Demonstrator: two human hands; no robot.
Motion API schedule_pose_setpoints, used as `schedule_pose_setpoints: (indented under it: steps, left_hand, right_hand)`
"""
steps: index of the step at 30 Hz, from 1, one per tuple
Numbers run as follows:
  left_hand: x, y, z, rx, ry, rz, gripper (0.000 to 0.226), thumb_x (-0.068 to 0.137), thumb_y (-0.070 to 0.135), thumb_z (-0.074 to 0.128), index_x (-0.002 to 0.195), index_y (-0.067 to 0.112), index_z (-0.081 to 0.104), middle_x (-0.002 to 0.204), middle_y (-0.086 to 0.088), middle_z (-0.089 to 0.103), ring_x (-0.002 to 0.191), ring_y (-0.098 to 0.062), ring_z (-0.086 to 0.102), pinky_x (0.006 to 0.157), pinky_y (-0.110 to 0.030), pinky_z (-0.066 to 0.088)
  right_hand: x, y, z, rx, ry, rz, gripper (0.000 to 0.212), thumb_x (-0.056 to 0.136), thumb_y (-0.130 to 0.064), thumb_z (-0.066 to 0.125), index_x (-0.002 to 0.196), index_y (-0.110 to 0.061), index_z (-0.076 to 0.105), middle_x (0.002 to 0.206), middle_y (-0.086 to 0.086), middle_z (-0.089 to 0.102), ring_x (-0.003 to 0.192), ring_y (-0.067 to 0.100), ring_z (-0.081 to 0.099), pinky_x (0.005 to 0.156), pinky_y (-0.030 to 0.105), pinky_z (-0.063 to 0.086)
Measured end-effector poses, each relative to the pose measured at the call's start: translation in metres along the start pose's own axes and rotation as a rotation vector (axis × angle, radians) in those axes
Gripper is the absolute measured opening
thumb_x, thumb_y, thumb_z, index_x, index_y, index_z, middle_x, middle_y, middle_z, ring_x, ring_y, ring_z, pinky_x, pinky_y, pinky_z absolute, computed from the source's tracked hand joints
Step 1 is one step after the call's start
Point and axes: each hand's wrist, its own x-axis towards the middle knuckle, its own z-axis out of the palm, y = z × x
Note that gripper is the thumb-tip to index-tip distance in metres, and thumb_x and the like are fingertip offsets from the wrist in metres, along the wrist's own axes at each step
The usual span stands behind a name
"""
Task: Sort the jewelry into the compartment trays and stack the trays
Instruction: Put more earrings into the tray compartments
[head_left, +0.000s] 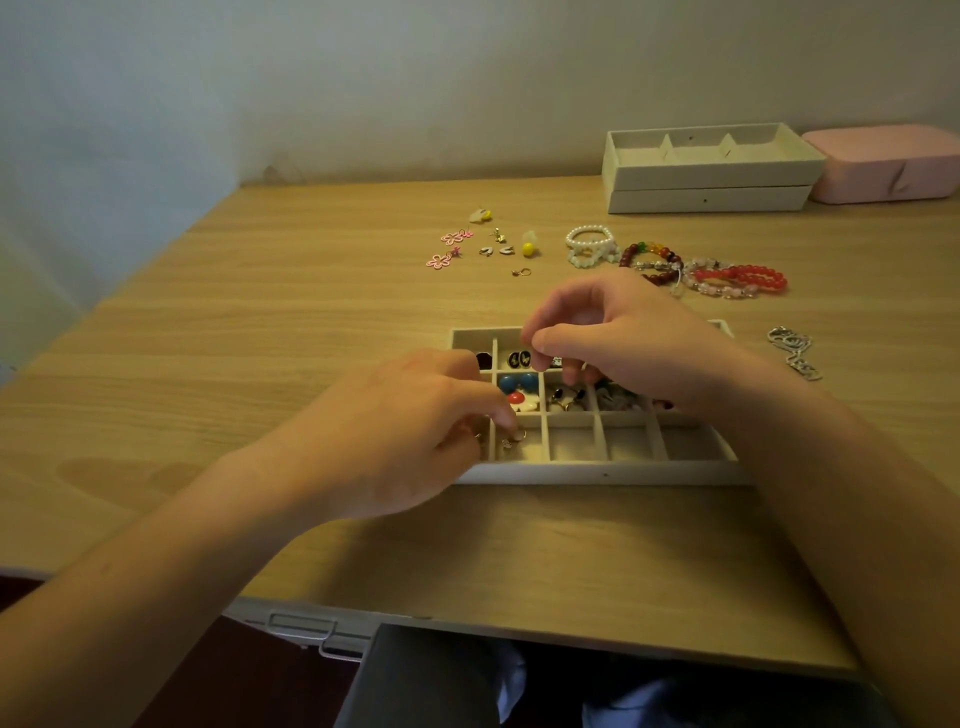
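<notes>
Note left fingertips (511, 423) curled down onto a small gold earring (514, 442) in the front row, second cell from the left, of the compartment tray (602, 475); cannot tell pinch from mere touch. Note right hand (623, 338) thumb and forefinger closed together above the back row; cannot tell what, if anything, sits between. Find left hand (405, 426) over the tray's left end. Record tray near the table (260, 338) front edge, loose earrings (483, 244) and bracelets (727, 275) behind it, stacked trays (711, 176) at the far edge.
</notes>
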Motion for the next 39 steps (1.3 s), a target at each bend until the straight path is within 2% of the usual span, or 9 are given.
schedule_pose_setpoints:
  steps: [6,9,13,19,22,26,30,34,39]
  left_hand:
    - [0.002,0.005,0.003,0.094,-0.03,-0.004,0.037,0.094,0.033,0.042,0.125,0.044,0.059,0.104,0.017,0.044,0.09,-0.004,0.036,0.075,-0.029,0.035]
    - [0.001,0.007,0.002,0.096,-0.018,0.019,0.035,0.095,0.033,0.039,0.118,0.041,0.064,0.104,0.014,0.049,0.095,-0.007,0.043,0.078,-0.032,0.042]
    - [0.003,0.007,0.002,0.048,0.036,0.013,0.038,0.089,0.033,0.036,0.107,0.039,0.069,0.1,0.015,0.051,0.093,-0.007,0.046,0.075,-0.032,0.041]
    - [0.006,-0.002,0.0,-0.029,0.008,0.077,0.034,0.095,0.02,0.053,0.109,0.045,0.071,0.096,0.014,0.051,0.088,-0.005,0.043,0.073,-0.03,0.037]
    - [0.006,-0.005,0.005,-0.011,0.023,0.107,0.034,0.093,0.024,0.053,0.111,0.047,0.071,0.093,0.013,0.051,0.084,-0.004,0.041,0.07,-0.03,0.036]
    - [0.004,-0.002,0.009,0.039,0.056,0.064,0.039,0.089,0.037,0.041,0.113,0.047,0.071,0.094,0.014,0.051,0.085,-0.006,0.045,0.071,-0.034,0.045]
    - [0.002,0.003,0.013,0.028,0.067,0.033,0.045,0.084,0.036,0.037,0.113,0.041,0.071,0.099,0.015,0.054,0.093,-0.01,0.053,0.075,-0.036,0.048]
    - [-0.001,0.001,0.012,-0.074,0.109,-0.008,0.044,0.084,0.033,0.039,0.112,0.039,0.072,0.097,0.017,0.054,0.084,-0.005,0.047,0.07,-0.031,0.039]
    - [-0.002,-0.004,0.013,-0.069,0.107,0.015,0.042,0.084,0.033,0.039,0.108,0.042,0.072,0.099,0.016,0.056,0.09,-0.008,0.052,0.072,-0.033,0.044]
  right_hand:
    - [-0.001,-0.001,0.0,-0.016,-0.006,-0.003,0.009,0.096,-0.016,0.066,0.094,-0.02,0.074,0.083,-0.003,0.076,0.065,0.003,0.066,0.058,0.015,0.051]
    - [-0.001,-0.002,0.0,-0.019,-0.012,-0.008,0.01,0.096,-0.015,0.065,0.095,-0.019,0.074,0.082,-0.003,0.076,0.063,0.001,0.065,0.057,0.014,0.05]
    - [-0.001,-0.003,0.001,-0.022,-0.01,-0.012,0.011,0.097,-0.014,0.065,0.095,-0.02,0.074,0.083,-0.003,0.075,0.062,-0.002,0.064,0.056,0.012,0.049]
    - [-0.002,-0.003,0.001,-0.047,-0.008,-0.021,0.012,0.097,-0.015,0.064,0.095,-0.022,0.074,0.084,-0.004,0.075,0.063,-0.003,0.065,0.057,0.012,0.049]
    - [-0.003,-0.005,0.0,-0.048,-0.019,-0.038,0.013,0.097,-0.013,0.064,0.094,-0.02,0.075,0.081,-0.006,0.074,0.062,-0.006,0.064,0.057,0.011,0.049]
    - [-0.006,-0.007,-0.001,-0.144,-0.112,-0.07,0.017,0.094,-0.016,0.067,0.091,-0.028,0.079,0.079,-0.011,0.073,0.073,0.0,0.065,0.063,0.017,0.053]
    - [-0.011,-0.015,-0.001,-0.31,-0.268,-0.063,0.027,0.096,-0.013,0.058,0.097,-0.027,0.081,0.055,-0.026,0.059,0.054,-0.006,0.052,0.047,0.012,0.038]
    - [-0.012,-0.019,0.0,-0.399,-0.371,-0.051,0.034,0.097,-0.011,0.053,0.106,-0.031,0.079,0.048,-0.029,0.053,0.05,-0.005,0.05,0.046,0.013,0.035]
    - [-0.012,-0.018,0.0,-0.431,-0.411,-0.033,0.033,0.097,-0.012,0.053,0.109,-0.029,0.079,0.049,-0.028,0.055,0.05,-0.003,0.051,0.047,0.012,0.036]
